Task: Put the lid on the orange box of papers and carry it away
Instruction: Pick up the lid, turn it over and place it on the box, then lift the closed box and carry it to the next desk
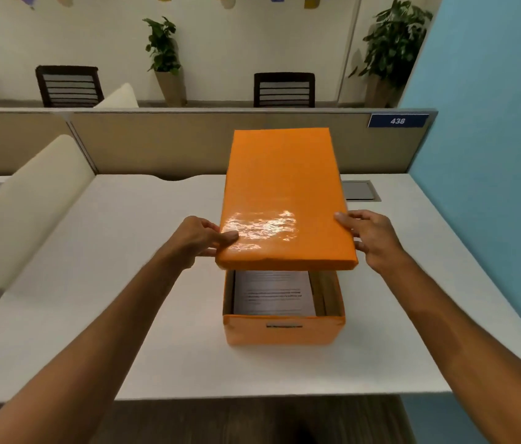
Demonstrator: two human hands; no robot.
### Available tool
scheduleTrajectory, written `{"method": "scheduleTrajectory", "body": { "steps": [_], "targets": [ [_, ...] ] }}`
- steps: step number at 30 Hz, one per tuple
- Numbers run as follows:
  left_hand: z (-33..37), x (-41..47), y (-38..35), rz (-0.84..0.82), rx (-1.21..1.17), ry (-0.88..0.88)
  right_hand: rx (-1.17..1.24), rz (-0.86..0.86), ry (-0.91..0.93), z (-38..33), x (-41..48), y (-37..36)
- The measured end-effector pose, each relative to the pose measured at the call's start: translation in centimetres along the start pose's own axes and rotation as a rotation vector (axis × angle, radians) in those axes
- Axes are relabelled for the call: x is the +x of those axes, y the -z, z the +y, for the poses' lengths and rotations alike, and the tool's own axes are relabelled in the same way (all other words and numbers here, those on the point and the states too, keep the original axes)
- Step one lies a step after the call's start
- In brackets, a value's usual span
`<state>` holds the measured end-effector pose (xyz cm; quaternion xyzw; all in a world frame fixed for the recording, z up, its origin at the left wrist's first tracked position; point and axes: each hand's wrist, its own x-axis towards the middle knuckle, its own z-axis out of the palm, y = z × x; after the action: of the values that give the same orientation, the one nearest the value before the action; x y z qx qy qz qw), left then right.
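Left hand (200, 237) grips the lid (285, 200) at its left side near the front corner, thumb on top, fingers under the rim. The lid is orange, glossy, w/ light reflection on its near part. It is held in the air above the orange box (283, 328), tilted a bit, and covers the far part of the box; the near part is open. The box stands on the white worktop (118, 283), right of centre, closer to the front edge than to the back partition. Inside lie papers (273, 296) w/ printed text, flat. Right hand (369, 238) holds the lid's right side, thumb at the top edge, fingers spread along the rim.
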<state>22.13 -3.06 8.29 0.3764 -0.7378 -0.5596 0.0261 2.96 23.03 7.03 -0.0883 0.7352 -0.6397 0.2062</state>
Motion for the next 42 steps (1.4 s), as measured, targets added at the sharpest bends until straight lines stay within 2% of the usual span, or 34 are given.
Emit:
{"method": "scheduleTrajectory", "body": {
  "steps": [8,16,42],
  "targets": [
    [-4.9,-0.9,-2.5,0.012,0.104,0.132,-0.094,-0.038,-0.139,5.4,-0.6,0.7],
    [-6.7,-1.1,-4.2,-0.009,0.133,0.143,-0.099,-0.099,-0.212,8.4,-1.2,0.9],
    [-10.1,-0.2,-4.3,-0.083,0.107,0.169,-0.197,-0.085,-0.151,10.3,-1.6,0.1]
  ]
}}
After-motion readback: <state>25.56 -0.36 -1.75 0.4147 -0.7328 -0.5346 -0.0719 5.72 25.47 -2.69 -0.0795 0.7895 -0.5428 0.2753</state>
